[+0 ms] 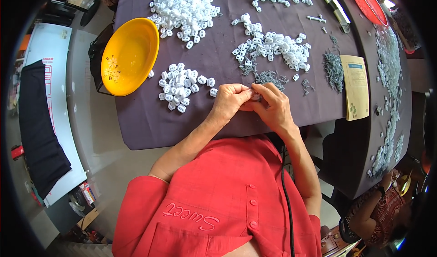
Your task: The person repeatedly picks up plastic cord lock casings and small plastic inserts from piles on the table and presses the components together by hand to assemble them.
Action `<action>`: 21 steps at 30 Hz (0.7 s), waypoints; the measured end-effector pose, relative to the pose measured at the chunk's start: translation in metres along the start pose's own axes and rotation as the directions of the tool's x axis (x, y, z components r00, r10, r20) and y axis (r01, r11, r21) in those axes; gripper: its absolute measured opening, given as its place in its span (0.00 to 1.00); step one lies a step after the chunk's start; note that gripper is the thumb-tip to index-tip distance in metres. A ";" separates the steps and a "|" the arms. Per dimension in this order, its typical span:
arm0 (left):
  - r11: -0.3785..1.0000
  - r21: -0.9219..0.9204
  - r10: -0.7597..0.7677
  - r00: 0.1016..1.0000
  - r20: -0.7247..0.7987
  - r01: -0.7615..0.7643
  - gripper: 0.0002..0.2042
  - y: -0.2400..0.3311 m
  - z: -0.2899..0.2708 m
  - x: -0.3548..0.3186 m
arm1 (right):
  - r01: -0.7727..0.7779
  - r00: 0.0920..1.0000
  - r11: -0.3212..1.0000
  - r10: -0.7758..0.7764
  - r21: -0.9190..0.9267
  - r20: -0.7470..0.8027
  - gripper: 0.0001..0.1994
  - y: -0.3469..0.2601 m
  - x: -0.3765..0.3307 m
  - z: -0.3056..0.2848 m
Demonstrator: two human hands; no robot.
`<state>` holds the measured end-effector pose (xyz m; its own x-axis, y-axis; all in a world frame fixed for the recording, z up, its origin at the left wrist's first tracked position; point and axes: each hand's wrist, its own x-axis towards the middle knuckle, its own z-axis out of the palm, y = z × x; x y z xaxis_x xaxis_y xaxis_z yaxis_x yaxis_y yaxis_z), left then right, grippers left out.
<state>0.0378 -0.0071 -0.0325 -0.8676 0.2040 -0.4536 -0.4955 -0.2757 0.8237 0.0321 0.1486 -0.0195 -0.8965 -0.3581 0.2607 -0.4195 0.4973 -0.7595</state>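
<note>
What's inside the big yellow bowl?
The yellow bowl holds no pieces, only a small flower pattern painted inside. A dark thing shows under its lower edge, mostly covered.

Both hands (pixel 252 103) meet at near edge of counter (pixel 150 125), pinching one small plastic piece (pixel 256 95). Pile of pieces (pixel 180 86) just left of them, bowl (pixel 129 56) further left. Screws (pixel 269 78) just behind hands, another pile (pixel 273 47) behind those. Booklet (pixel 355 86) far right.

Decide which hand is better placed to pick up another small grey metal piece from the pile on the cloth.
Probably the right hand: the grey metal pieces lie just beyond its fingers, while the left hand sits nearer the small heap of white plastic parts.
</note>
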 end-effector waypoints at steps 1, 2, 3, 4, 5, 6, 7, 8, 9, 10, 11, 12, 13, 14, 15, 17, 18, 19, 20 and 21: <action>0.999 0.022 0.032 0.999 0.002 -0.032 0.08 0.000 0.000 0.000 | 0.006 1.000 1.000 -0.006 -0.002 0.000 0.15 0.000 0.000 0.000; 0.999 0.021 0.038 0.999 0.000 -0.038 0.08 0.002 -0.002 -0.001 | 0.034 0.999 0.999 -0.033 0.030 -0.025 0.15 0.000 0.001 0.000; 0.994 0.086 0.062 0.998 0.018 -0.063 0.09 0.006 -0.004 -0.001 | 0.062 0.997 0.996 -0.059 0.062 -0.052 0.15 0.000 0.002 0.000; 0.984 0.152 0.084 0.996 0.038 -0.088 0.09 0.009 -0.006 -0.001 | 0.067 0.997 0.996 -0.063 0.061 -0.052 0.15 -0.001 0.003 -0.001; 0.984 0.152 0.088 0.995 0.037 -0.092 0.09 0.011 -0.005 -0.002 | -0.011 1.000 0.992 0.014 0.124 -0.023 0.13 -0.002 0.004 -0.002; 0.992 0.103 0.066 0.997 0.038 -0.069 0.08 0.012 -0.005 -0.004 | -0.090 0.996 0.979 0.089 0.184 0.011 0.10 -0.003 0.005 -0.003; 0.997 0.055 0.045 0.998 0.041 -0.047 0.08 0.013 -0.005 -0.005 | -0.084 0.996 0.979 0.084 0.184 0.008 0.10 -0.003 0.005 -0.001; 0.997 0.057 0.050 0.998 0.041 -0.053 0.08 0.012 -0.004 -0.006 | -0.214 0.975 0.929 0.220 0.301 0.014 0.08 -0.002 0.005 0.002; 0.995 0.003 0.097 0.994 0.048 -0.097 0.07 0.010 -0.003 -0.008 | -0.332 0.936 0.848 0.349 0.412 0.037 0.06 -0.002 0.005 0.004; 0.989 -0.051 0.144 0.988 0.052 -0.142 0.07 0.008 -0.002 -0.008 | -0.326 0.939 0.850 0.343 0.413 0.035 0.06 -0.002 0.006 0.005; 0.988 -0.048 0.150 0.987 0.052 -0.148 0.07 0.006 -0.002 -0.008 | -0.378 0.916 0.770 0.391 0.514 0.087 0.05 -0.002 0.006 0.005; 0.985 0.006 0.174 0.984 0.026 -0.174 0.07 0.004 -0.002 -0.008 | -0.425 0.891 0.675 0.431 0.603 0.145 0.04 -0.002 0.007 0.005; 0.978 0.061 0.200 0.980 0.001 -0.200 0.07 0.003 -0.001 -0.008 | -0.418 0.894 0.678 0.424 0.604 0.142 0.04 -0.003 0.007 0.006; 0.970 0.079 0.234 0.972 -0.012 -0.232 0.06 0.002 0.001 -0.007 | -0.401 0.900 0.657 0.414 0.638 0.139 0.05 -0.002 0.008 0.008; 0.968 0.082 0.240 0.971 -0.012 -0.238 0.06 0.001 0.002 -0.009 | -0.384 0.904 0.634 0.405 0.671 0.136 0.05 -0.002 0.008 0.009; 0.898 0.246 0.391 0.918 -0.069 -0.364 0.06 0.000 0.007 -0.011 | -0.394 0.895 0.602 0.423 0.695 0.140 0.05 -0.003 0.008 0.013; 0.896 0.248 0.394 0.917 -0.065 -0.368 0.06 -0.002 0.008 -0.011 | -0.409 0.882 0.566 0.445 0.716 0.152 0.06 -0.004 0.008 0.015; 0.862 0.303 0.449 0.889 -0.088 -0.405 0.05 -0.005 0.010 -0.010 | -0.404 0.884 0.567 0.444 0.718 0.147 0.06 -0.004 0.007 0.017; 0.825 0.358 0.502 0.858 -0.108 -0.437 0.04 -0.007 0.010 -0.010 | -0.406 0.879 0.586 0.461 0.701 0.123 0.06 -0.004 0.006 0.020; 0.823 0.360 0.503 0.858 -0.105 -0.439 0.04 -0.009 0.009 -0.011 | -0.409 0.872 0.604 0.479 0.684 0.099 0.07 -0.004 0.006 0.022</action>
<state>0.0524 0.0016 -0.0320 -0.9980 -0.0620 -0.0098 -0.0112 0.0217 0.9997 0.0316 0.1273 -0.0279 -0.9689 -0.1522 -0.1948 0.2103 -0.0933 -0.9732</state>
